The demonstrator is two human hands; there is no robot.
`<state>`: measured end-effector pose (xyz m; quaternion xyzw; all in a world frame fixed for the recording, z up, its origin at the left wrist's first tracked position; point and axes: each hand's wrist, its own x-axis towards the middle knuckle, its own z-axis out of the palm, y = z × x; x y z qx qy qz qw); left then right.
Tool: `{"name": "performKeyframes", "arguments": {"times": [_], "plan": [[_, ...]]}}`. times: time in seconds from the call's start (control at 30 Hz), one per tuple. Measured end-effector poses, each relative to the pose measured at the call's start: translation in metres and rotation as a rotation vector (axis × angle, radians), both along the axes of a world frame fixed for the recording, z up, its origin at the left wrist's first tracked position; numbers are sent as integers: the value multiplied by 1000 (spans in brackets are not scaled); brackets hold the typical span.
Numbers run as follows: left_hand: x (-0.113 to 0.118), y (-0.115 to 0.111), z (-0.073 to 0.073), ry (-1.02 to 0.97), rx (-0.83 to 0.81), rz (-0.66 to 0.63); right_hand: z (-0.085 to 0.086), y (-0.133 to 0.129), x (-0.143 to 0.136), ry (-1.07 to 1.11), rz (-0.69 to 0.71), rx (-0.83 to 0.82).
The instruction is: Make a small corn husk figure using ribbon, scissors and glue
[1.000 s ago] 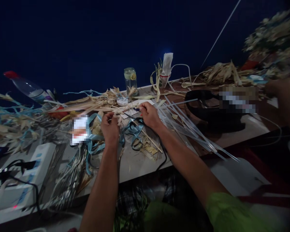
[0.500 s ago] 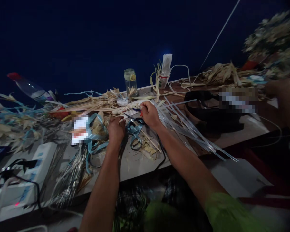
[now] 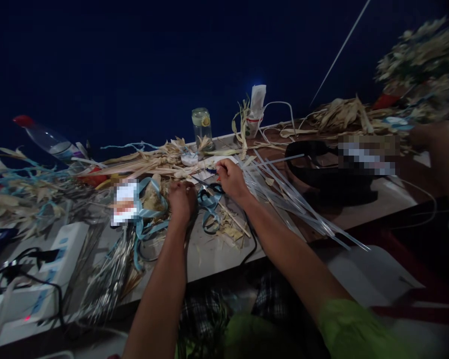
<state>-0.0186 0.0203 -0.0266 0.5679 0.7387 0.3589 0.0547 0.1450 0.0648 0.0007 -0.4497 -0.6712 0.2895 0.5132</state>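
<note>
My left hand (image 3: pixel 182 202) is low over the table with its fingers curled down, and what they hold, if anything, is hidden. Beside it, on the left, lies a tan bundle (image 3: pixel 152 197) with light blue ribbon (image 3: pixel 151 213) looped round it. My right hand (image 3: pixel 230 178) is closed in a pinch, thumb against fingers. A small red and blue piece shows at its fingertips, too blurred to name. Between the hands lie black-handled scissors (image 3: pixel 216 188), just below the right fingers, over more blue ribbon (image 3: pixel 209 202).
Clear plastic sticks (image 3: pixel 299 209) spread right of my hand, near a black strap-like object (image 3: pixel 329 184). Dried husks (image 3: pixel 145 163), a jar (image 3: pixel 202 127) and a cup (image 3: pixel 252 124) line the back. Left are a bottle (image 3: pixel 54 142), wires (image 3: pixel 108 276) and a power strip (image 3: pixel 62 254). Another person's hand (image 3: pixel 436 137) is at right.
My left fingers are curled slightly tighter and my right hand has shifted a little. The other things on the table stay where they were.
</note>
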Motion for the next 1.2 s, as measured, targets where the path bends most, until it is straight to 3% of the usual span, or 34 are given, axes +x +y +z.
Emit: {"name": "performKeyframes", "arguments": {"times": [0.1,0.23,0.33,0.5,0.67,0.77,0.93,1.1,1.2], "plan": [[-2,-2,9,-132,99,27,1,2,0,117,43,-83],[0,-5,18,-817,250,21,2,1,-1,354,245,-314],[3,-6,20,-1075,260,42,4,-4,-4,401,391,-393],[8,-6,19,-1073,292,55,4,-13,-12,302,544,-368],[14,-8,21,-1100,295,-28,-4,-12,-19,243,515,-321],[15,-10,23,-1102,298,-95,-7,-10,-19,310,502,-404],[15,-13,23,-1091,274,-134,-3,-8,-13,472,474,-536],[14,-13,22,-1068,272,-153,2,-6,-7,506,465,-491],[13,-13,23,-1069,289,-155,5,-8,-5,484,529,-480]]}}
